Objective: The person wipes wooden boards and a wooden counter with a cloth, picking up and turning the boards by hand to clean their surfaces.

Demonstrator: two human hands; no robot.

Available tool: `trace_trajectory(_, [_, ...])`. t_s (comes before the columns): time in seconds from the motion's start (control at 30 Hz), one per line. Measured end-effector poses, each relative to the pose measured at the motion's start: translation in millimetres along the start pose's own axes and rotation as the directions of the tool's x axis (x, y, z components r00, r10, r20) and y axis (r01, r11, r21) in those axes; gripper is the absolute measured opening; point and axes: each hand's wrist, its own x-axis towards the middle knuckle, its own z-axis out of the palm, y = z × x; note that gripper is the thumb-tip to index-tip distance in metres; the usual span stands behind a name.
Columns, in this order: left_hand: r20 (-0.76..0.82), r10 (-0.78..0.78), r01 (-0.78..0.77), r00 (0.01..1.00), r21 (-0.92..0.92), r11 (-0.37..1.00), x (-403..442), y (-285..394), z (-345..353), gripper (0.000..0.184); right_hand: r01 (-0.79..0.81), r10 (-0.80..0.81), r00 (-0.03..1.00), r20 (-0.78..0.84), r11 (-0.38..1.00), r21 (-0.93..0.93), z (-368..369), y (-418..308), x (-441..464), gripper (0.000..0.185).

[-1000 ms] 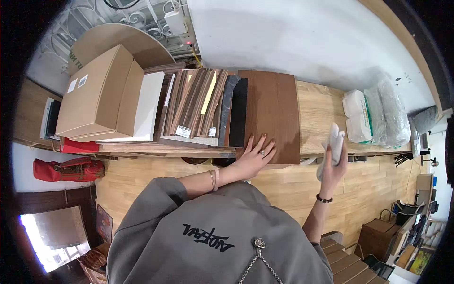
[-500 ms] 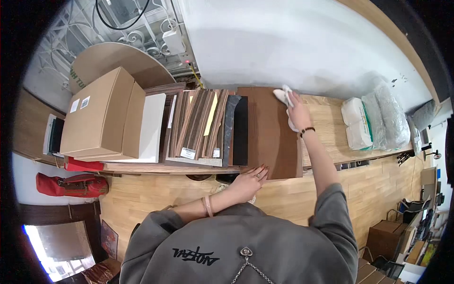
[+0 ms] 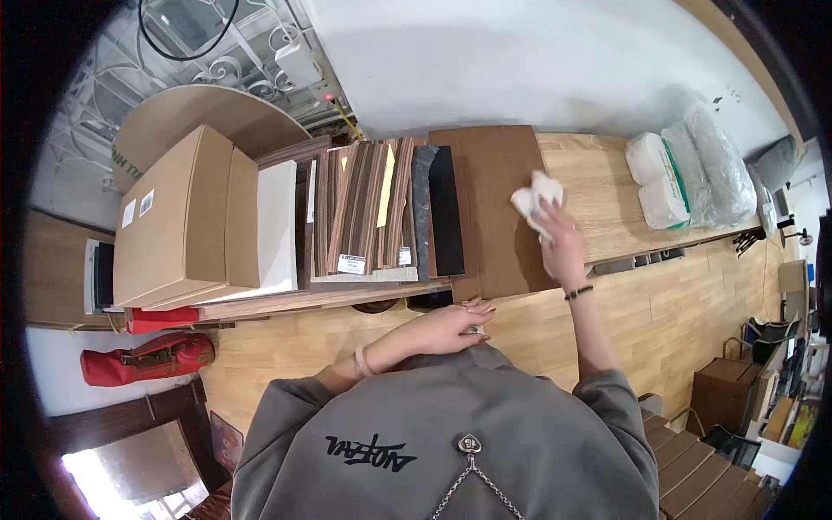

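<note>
A brown flat panel [image 3: 494,199], perhaps cardboard, lies across the long wooden counter. My right hand [image 3: 563,247] presses a crumpled white cloth [image 3: 530,201] onto the panel's right side, fingers closed over it. Along the panel's front edge rests my left hand [image 3: 455,327], its fingers stretched out and nothing visible in them. Just left of the panel lean a black sheet [image 3: 446,217] and a dark grey sheet [image 3: 423,199], beside a stack of wood-grain sample boards [image 3: 364,208] with white labels.
Cardboard boxes [image 3: 178,217] stand at the counter's left, near a white board [image 3: 277,225]. Plastic-wrapped white packs [image 3: 659,182] and a bubble-wrapped bundle [image 3: 711,173] sit on the light wood surface [image 3: 589,195] at right. A red bag [image 3: 147,358] lies below.
My right hand has drawn the white cloth from the panel's far edge toward me. My left hand stays by the front edge. The whole view has shifted slightly.
</note>
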Motion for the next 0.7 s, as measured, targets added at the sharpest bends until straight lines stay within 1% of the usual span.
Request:
trace_trajectory(0.03, [0.045, -0.047, 0.051, 0.998, -0.107, 0.993, -9.7, 0.6, -5.9, 0.046, -0.017, 0.018, 1.000, -0.023, 0.999, 0.048, -12.0, -15.4, -20.2, 0.037])
trace_trajectory(0.07, [0.053, -0.041, 0.047, 0.998, -0.105, 0.993, -20.0, -10.0, -6.6, 0.046, -0.034, 0.039, 0.998, -0.043, 0.995, 0.096, -20.3, -29.1, -43.8, 0.033])
trace_trajectory(0.1, [0.030, -0.126, 0.129, 0.992, -0.179, 0.975, -30.8, -25.5, -3.4, 0.047, -0.225, 0.250, 0.955, -0.160, 0.962, 0.156, -23.6, -34.9, -71.9, 0.028])
trace_trajectory(0.13, [0.016, -0.211, 0.208, 0.977, -0.256, 0.944, -35.3, -33.5, 0.2, 0.048, -0.398, 0.451, 0.855, -0.258, 0.887, 0.234, -25.6, -36.3, -101.3, 0.023])
trace_trajectory(0.17, [0.026, -0.207, 0.206, 0.978, -0.259, 0.944, -32.9, -31.2, 0.7, 0.048, -0.500, 0.701, 0.665, -0.257, 0.674, 0.544, -20.8, -32.7, -129.6, 0.021])
trace_trajectory(0.2, [0.056, -0.350, 0.353, 0.935, -0.229, 0.907, -29.2, -26.7, -0.3, 0.048, -0.478, 0.887, 0.435, -0.157, 0.375, 0.794, -11.9, -29.3, -152.4, 0.020])
trace_trajectory(0.23, [0.077, -0.485, 0.490, 0.871, -0.188, 0.851, -24.3, -22.1, -3.3, 0.049, -0.477, 0.890, 0.425, -0.164, 0.374, 0.796, -2.5, -31.1, -167.8, 0.020])
trace_trajectory(0.27, [0.087, -0.609, 0.615, 0.788, -0.143, 0.775, -19.0, -20.0, -5.2, 0.050, -0.527, 0.897, 0.440, 0.040, 0.222, 0.821, 5.9, -35.9, -176.8, 0.022])
trace_trajectory(0.3, [0.092, -0.605, 0.611, 0.791, -0.135, 0.780, -14.3, -22.5, -2.3, 0.050, -0.579, 0.863, 0.442, 0.243, 0.067, 0.813, 14.1, -38.4, -184.5, 0.027])
trace_trajectory(0.37, [0.074, -0.578, 0.582, 0.813, -0.142, 0.801, -4.1, -33.2, 14.2, 0.054, -0.669, 0.764, 0.529, 0.369, 0.108, 0.736, 23.1, -69.1, -162.6, 0.036])
trace_trajectory(0.43, [0.074, -0.555, 0.560, 0.828, -0.146, 0.816, 6.1, -35.5, 27.2, 0.056, -0.616, 0.725, 0.649, 0.231, 0.323, 0.718, 47.3, -82.7, -143.9, 0.034])
trace_trajectory(0.47, [0.114, -0.496, 0.509, 0.861, -0.174, 0.843, 12.2, -35.8, 28.5, 0.052, -0.616, 0.730, 0.645, 0.224, 0.324, 0.718, 49.2, -85.9, -138.6, 0.034])
trace_trajectory(0.53, [0.179, -0.370, 0.405, 0.912, -0.232, 0.884, 26.1, -33.6, 25.4, 0.046, -0.641, 0.774, 0.519, 0.363, 0.072, 0.764, 49.5, -91.6, -126.2, 0.029])
trace_trajectory(0.57, [0.179, -0.366, 0.400, 0.913, -0.225, 0.888, 35.3, -29.6, 26.1, 0.046, -0.636, 0.776, 0.457, 0.435, -0.058, 0.770, 49.0, -93.4, -123.7, 0.026])
trace_trajectory(0.6, [0.246, -0.345, 0.399, 0.906, -0.216, 0.891, 47.3, -21.3, 27.0, 0.048, -0.630, 0.779, 0.459, 0.428, -0.054, 0.775, 49.2, -89.3, -126.2, 0.026])
trace_trajectory(0.63, [0.309, -0.322, 0.394, 0.895, -0.211, 0.895, 58.9, -12.5, 27.0, 0.050, -0.578, 0.804, 0.452, 0.386, -0.065, 0.814, 48.7, -76.8, -132.6, 0.024])
trace_trajectory(0.67, [0.302, -0.315, 0.386, 0.900, -0.215, 0.897, 67.9, -0.3, 23.3, 0.050, -0.528, 0.827, 0.443, 0.346, -0.071, 0.846, 44.7, -60.7, -139.7, 0.021])
trace_trajectory(0.7, [0.347, -0.243, 0.354, 0.906, -0.306, 0.883, 74.0, 14.3, 18.3, 0.056, -0.479, 0.847, 0.432, 0.311, -0.077, 0.875, 36.0, -48.6, -144.1, 0.019])
